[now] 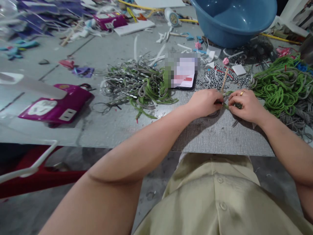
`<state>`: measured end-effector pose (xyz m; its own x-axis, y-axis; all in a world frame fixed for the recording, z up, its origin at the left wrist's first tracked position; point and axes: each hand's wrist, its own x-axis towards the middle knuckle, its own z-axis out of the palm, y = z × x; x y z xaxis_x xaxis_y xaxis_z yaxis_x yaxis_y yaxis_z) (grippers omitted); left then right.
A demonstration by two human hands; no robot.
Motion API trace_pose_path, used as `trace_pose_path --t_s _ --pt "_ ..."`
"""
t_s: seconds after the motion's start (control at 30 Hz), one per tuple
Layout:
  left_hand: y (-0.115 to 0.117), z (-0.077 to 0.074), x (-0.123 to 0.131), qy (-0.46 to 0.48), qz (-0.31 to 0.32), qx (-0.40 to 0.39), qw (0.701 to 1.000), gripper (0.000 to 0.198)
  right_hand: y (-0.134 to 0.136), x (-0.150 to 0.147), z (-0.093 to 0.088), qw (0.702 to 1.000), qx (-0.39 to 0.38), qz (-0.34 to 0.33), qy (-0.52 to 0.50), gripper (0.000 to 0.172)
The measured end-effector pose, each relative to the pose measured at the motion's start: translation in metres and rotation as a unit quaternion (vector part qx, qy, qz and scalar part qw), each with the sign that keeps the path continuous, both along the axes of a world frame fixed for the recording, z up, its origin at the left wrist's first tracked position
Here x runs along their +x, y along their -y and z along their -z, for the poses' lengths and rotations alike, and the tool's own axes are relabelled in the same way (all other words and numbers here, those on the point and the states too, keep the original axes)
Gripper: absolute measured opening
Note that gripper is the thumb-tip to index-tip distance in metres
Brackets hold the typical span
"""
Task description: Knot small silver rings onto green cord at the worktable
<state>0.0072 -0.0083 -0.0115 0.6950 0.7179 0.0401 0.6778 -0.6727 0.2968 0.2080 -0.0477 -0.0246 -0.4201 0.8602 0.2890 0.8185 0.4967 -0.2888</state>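
Close together above the table's front part, both my hands are closed in pinches on a short green cord (226,106). My left hand (206,102) has its fingertips on one end, and a thin wooden stick (224,80) rises just beyond them. My right hand (245,105), with a ring on one finger, grips the cord from the other side. Part of the cord is hidden by the fingers. Many small metal rings (215,78) lie scattered behind my hands. A heap of green cords (274,88) and grey cords (295,114) is right of my right hand.
Left of my hands are a phone (186,76) and a pile of green and grey cords with metal pieces (139,81). A magenta device (70,101) sits farther left. A blue basin (234,26) stands at the back, with scraps around it. The table edge (220,151) is near my body.
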Motion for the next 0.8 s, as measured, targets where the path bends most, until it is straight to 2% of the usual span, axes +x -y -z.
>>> trace_pose_path --t_s 0.2,0.4,0.57,0.8 --pt "0.0015 -0.0028 0.0017 -0.019 -0.01 -0.009 1.0 0.026 -0.0012 -0.0033 0.0057 0.999 0.027 0.044 -0.003 0.012" --pt "0.0029 -0.0046 0.0021 -0.022 -0.008 -0.014 1.0 0.027 -0.0001 -0.0053 0.0043 0.999 0.027 0.025 0.012 0.011" --pt "0.0043 -0.0055 0.0028 -0.027 -0.016 -0.02 0.999 0.028 -0.0006 -0.0094 0.0071 0.998 0.037 0.041 0.004 0.013" --pt "0.005 -0.0031 0.0042 -0.012 -0.022 -0.01 1.0 0.027 -0.0019 -0.0099 0.01 0.999 0.013 0.035 -0.017 0.012"
